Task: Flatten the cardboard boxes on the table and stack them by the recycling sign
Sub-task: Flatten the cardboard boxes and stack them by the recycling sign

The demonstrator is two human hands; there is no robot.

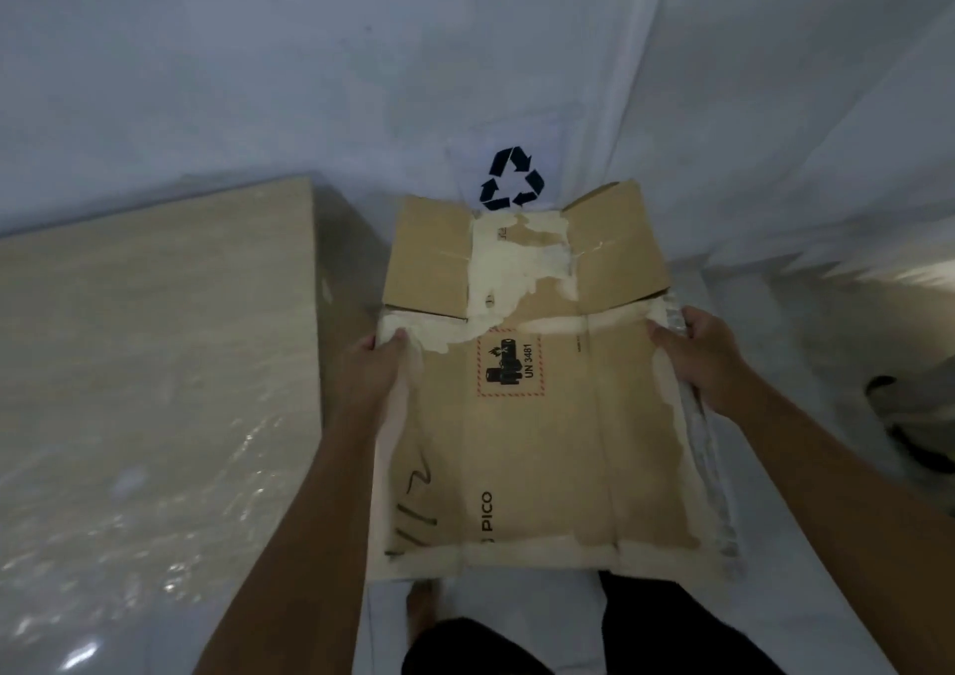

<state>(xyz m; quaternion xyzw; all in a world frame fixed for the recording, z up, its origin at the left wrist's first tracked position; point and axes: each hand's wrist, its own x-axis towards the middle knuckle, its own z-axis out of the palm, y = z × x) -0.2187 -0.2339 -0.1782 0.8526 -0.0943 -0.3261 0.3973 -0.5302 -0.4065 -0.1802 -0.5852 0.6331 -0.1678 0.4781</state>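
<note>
Head view looks down on a flattened cardboard box (537, 416) at the centre of the frame, held level by both hands. Left hand (377, 364) grips its left edge, thumb on top; right hand (697, 354) grips the right edge, beside a strip of clear tape. Its far flaps reach just below the recycling sign (511, 178) on the wall. Table (155, 338) fills the left of the frame.
</note>
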